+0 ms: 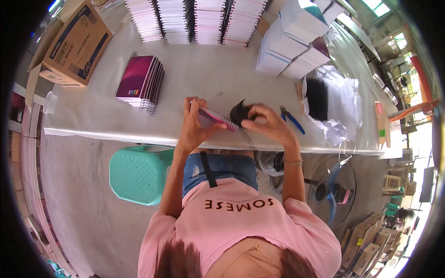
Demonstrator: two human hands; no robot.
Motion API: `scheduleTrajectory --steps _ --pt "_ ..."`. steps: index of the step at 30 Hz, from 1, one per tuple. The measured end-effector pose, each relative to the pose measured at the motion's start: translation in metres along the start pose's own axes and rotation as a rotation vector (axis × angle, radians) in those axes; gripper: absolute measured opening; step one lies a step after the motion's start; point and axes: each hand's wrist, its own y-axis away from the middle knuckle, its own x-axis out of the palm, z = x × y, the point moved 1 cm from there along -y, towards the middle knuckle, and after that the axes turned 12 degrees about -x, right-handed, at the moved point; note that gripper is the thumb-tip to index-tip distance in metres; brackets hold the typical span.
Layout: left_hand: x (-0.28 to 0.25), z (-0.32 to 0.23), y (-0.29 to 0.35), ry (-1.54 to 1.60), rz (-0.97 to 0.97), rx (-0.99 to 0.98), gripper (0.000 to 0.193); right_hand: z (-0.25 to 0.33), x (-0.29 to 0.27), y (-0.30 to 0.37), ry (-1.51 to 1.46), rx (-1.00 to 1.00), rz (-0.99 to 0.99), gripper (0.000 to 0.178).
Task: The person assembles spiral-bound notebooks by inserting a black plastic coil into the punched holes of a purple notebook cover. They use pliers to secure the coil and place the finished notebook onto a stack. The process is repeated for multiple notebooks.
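At the table's near edge, my left hand (197,123) grips a thin purple-pink notebook (212,119) on edge, thumb on one side and fingers on the other. A dark wire spiral (245,138) runs along the notebook's edge, and its loose end trails past the corner toward me. My right hand (269,124) is curled beside that end, its fingers bent and slightly blurred. Against those fingers is a black curved piece (239,113), whose kind I cannot make out. Blue-handled cutting pliers (292,120) lie just right of my right hand.
A stack of purple spiral notebooks (139,81) stands at left, near a cardboard box (76,44). Tall stacks of bound pages (197,23) line the back. Black spirals (317,99) lie on white wrapping at right. A green stool (136,176) and a fan (331,190) stand below.
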Motion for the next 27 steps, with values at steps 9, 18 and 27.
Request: scheduleTrajectory --steps 9,18,27 --pt "0.003 0.008 0.001 0.157 0.046 -0.002 0.077 -0.001 0.004 0.008 -0.359 0.19 0.049 0.039" --pt "0.008 0.007 0.004 0.34 0.159 -0.163 0.096 0.008 0.0 0.004 -0.054 0.042 -0.01 0.039" --pt "0.006 0.005 0.005 0.38 0.182 -0.2 0.101 0.011 0.003 0.005 -0.358 0.144 -0.021 0.051"
